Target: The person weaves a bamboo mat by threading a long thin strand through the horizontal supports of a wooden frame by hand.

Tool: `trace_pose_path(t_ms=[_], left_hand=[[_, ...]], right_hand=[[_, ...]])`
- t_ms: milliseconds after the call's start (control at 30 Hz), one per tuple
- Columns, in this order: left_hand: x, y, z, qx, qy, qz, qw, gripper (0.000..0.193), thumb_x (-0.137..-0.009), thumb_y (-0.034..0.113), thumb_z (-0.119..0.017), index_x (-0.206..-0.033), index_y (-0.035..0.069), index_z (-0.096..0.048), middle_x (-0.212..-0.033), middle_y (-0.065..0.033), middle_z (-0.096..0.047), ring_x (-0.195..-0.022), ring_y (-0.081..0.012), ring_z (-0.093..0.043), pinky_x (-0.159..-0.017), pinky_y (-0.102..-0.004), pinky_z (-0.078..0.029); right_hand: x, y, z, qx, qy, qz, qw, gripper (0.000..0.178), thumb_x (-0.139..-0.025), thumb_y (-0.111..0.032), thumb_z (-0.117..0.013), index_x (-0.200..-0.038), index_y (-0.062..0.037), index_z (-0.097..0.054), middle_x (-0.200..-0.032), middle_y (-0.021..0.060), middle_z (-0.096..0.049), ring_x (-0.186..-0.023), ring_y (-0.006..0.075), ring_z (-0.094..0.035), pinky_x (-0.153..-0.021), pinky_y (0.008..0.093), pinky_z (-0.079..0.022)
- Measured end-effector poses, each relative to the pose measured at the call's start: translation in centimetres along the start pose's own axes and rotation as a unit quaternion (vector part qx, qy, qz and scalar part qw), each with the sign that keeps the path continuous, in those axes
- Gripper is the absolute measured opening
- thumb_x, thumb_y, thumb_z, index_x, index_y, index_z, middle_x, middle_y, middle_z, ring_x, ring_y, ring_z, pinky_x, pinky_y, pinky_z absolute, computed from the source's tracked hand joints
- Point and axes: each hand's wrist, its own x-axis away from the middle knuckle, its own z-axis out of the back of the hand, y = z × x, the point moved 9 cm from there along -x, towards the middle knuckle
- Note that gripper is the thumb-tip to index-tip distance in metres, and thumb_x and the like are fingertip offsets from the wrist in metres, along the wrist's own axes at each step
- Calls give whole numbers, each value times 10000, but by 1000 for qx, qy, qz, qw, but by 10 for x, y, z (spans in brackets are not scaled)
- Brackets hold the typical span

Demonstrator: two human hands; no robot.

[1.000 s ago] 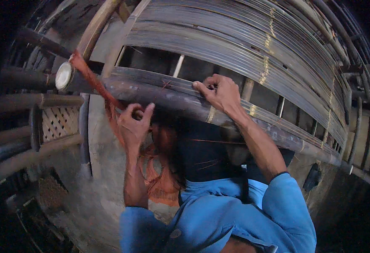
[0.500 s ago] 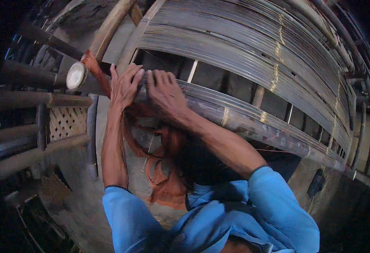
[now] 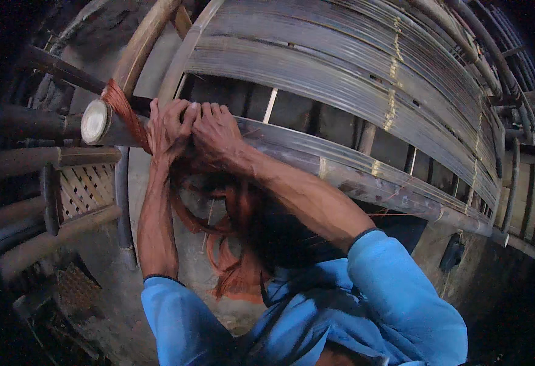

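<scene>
A thick bamboo pole (image 3: 347,174) crosses in front of me, carrying thin pale strands. Near its left end a bundle of orange-red yarn (image 3: 124,113) wraps over the wood and runs down to my left hand (image 3: 168,129). That hand is closed at the yarn, its fingers bent over the pole's far side. Right beside it is my right hand (image 3: 219,133), fingers bent over the pole and thumb side against the left; whatever it grips is hidden. Below both hands, more orange-red yarn hangs in loose loops (image 3: 223,253).
Beyond the pole stretches a wide sheet of fine grey strands (image 3: 316,67), crossed by yellow ties (image 3: 394,73). At the left stands a bamboo frame with a lattice panel (image 3: 87,190). A dark object (image 3: 452,253) hangs below the pole's right end.
My fingers have bent more, and the two hands have come closer together over the pole. The whole view has shifted a little, so the scene sits farther left.
</scene>
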Motion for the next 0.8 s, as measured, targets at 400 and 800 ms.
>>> trace_pose_path(t_ms=[400, 800], left_hand=[[154, 64, -35, 345, 316, 311, 828, 647, -841, 265, -805, -1277, 22, -395, -1216, -160, -471, -1124, -291, -493, -959, -454, -450], [171, 55, -64, 432, -23, 431, 792, 578, -918, 319, -761, -1298, -30, -499, -949, -75, -659, -930, -167, -602, -875, -328, -483]], right_hand=[[114, 137, 139, -130, 24, -171, 976, 381, -927, -395, -695, -924, -16, -727, -877, 177, -649, -855, 371, -633, -755, 477, -499], [123, 160, 110, -189, -165, -319, 914, 581, -857, -591, -693, -874, -15, -762, -814, 207, -698, -798, 402, -684, -747, 477, -532]])
